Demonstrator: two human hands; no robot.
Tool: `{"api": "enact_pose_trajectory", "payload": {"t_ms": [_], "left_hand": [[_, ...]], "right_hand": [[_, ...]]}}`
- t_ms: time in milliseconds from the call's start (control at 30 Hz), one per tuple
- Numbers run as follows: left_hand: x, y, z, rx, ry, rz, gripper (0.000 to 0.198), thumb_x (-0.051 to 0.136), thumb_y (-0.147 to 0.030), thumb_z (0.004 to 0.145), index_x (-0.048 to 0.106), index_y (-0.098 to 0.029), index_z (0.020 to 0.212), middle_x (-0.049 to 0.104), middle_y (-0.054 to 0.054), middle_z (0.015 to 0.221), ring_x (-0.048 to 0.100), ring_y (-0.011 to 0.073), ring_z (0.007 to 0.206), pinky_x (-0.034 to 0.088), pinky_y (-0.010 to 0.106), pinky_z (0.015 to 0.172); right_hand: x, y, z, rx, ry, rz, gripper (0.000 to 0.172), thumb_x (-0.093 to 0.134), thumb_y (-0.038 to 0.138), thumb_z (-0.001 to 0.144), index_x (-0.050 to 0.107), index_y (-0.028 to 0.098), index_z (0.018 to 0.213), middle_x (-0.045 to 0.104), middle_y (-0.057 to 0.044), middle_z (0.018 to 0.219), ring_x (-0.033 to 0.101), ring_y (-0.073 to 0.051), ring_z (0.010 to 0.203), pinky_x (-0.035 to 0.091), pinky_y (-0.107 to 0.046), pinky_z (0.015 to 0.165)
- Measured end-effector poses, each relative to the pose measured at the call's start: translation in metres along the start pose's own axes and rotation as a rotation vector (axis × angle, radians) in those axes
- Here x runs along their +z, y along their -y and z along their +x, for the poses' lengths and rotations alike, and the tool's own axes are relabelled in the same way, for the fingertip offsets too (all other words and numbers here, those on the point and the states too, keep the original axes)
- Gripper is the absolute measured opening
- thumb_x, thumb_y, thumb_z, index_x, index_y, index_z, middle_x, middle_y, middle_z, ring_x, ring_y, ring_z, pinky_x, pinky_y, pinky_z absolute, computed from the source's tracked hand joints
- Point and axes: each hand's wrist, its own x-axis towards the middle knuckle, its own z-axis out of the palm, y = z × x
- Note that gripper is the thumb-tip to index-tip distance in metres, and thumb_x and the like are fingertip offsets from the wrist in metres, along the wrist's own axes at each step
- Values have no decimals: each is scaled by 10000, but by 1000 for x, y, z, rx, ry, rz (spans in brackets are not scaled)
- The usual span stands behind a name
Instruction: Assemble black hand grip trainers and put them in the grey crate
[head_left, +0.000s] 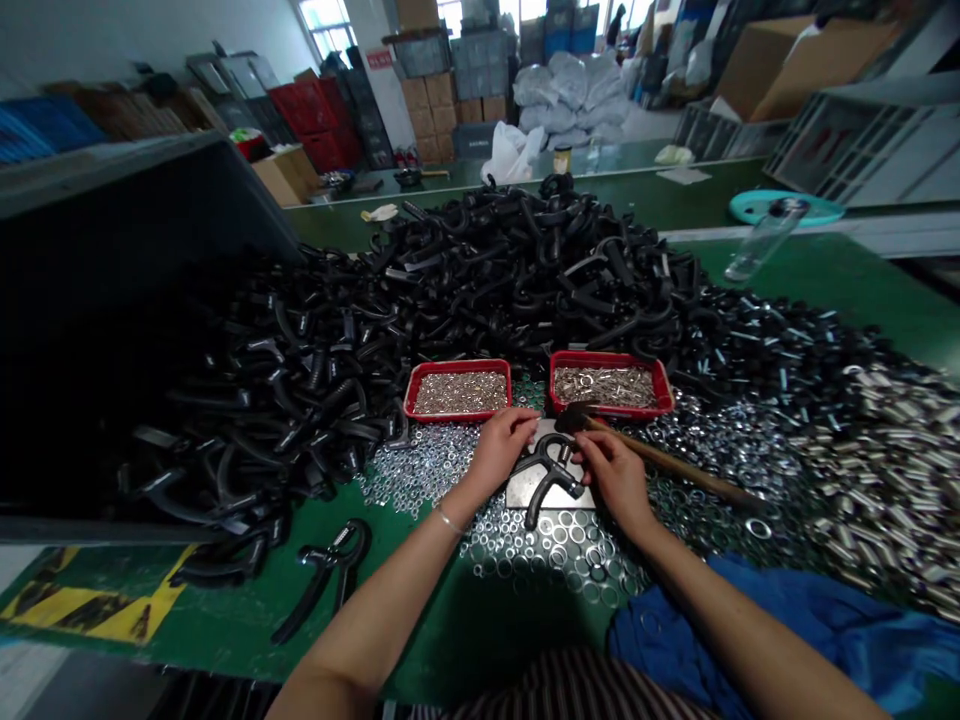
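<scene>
The left hand [499,450] pinches a black plastic hand gripper [551,475] on a steel plate [525,490]. The right hand [615,480] grips a wooden-handled hammer [660,458] near its head. Just beyond lie two red trays [457,364] of small metal parts, then a heap of black handles [517,260].

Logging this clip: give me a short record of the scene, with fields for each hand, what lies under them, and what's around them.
Left hand: resting on a black handle
Right hand: gripping a wooden-handled hammer
Under hands: steel plate
Nearby: two red trays of small metal parts, loose washers, heap of black handles
Surface: green workbench
</scene>
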Motion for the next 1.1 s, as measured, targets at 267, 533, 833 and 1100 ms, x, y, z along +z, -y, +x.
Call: {"api": "enact_pose_trajectory", "payload": {"t_ms": [267,533,833,1100], "left_hand": [[-1,3,-38,-50,-18,88,87,613,-245,910,635,-182,854,659,-17,754,626,133,687,485,251,673],[12,-2,-36,133,18,624,91,609,-209,924,613,-154,851,630,57,908,604,206,918,471,338,864],[6,1,-50,142,29,561,129,604,-241,937,599,-167,831,614,43,882,590,196,897,467,330,839],[14,-4,-48,277,114,818,149,552,-275,966,603,-160,885,624,67,911,593,227,907,481,372,865]], "right_hand": [[2,0,5,-216,-13,-460,362,444,476,981,675,198,1001,748,-76,860,701,-242,731,522,-335,706],[11,63,19,-500,361,-1300,240,457,86,916,677,134,1001,744,-169,923,718,-300,817,488,-330,654],[-14,61,17,-504,411,-1266,193,504,264,966,643,162,1052,737,-142,921,698,-273,798,486,-324,664],[-70,38,39,-676,303,-1234,255,526,358,945,637,129,973,678,-178,986,578,-330,955,442,-421,848]]}}
